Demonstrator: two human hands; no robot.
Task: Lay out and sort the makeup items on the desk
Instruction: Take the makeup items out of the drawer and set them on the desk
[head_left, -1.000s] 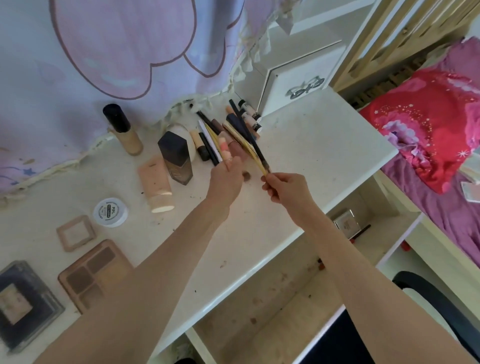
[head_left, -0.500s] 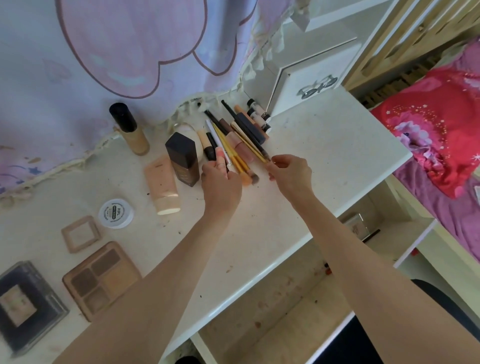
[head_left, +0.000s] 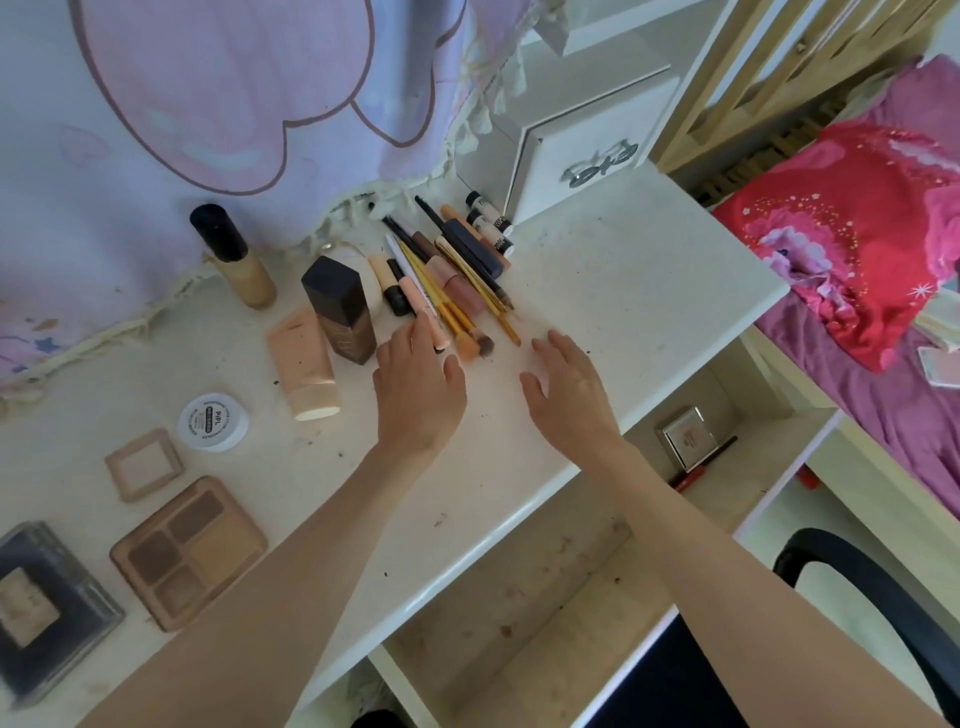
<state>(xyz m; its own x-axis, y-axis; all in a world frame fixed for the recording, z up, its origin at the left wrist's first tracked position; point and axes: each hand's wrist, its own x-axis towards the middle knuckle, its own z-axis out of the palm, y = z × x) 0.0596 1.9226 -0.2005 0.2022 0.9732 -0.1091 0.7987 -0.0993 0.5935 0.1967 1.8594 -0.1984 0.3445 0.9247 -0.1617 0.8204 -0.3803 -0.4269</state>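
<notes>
A row of brushes, pencils and slim tubes (head_left: 452, 270) lies on the white desk (head_left: 623, 291), with yellow-handled brushes (head_left: 447, 306) near its front. My left hand (head_left: 415, 384) hovers just below the row, fingers relaxed, fingertips near a peach tube (head_left: 423, 301). My right hand (head_left: 566, 384) is open over bare desk to the right of the brush tips and holds nothing. To the left stand a dark foundation bottle (head_left: 340, 306), a peach squeeze tube (head_left: 304, 364) and a black-capped bottle (head_left: 234, 254).
A white round jar (head_left: 213, 422), a small square compact (head_left: 144, 464), a brown four-pan palette (head_left: 188, 551) and a dark case (head_left: 41, 608) lie at the left. A white drawer box (head_left: 582, 156) stands at the back. The desk edge drops to a lower shelf (head_left: 519, 597); a chair (head_left: 883, 613) is right.
My right hand let go of the yellow brush it pinched; that brush now lies in the row. Both hands have opened and pulled back toward me.
</notes>
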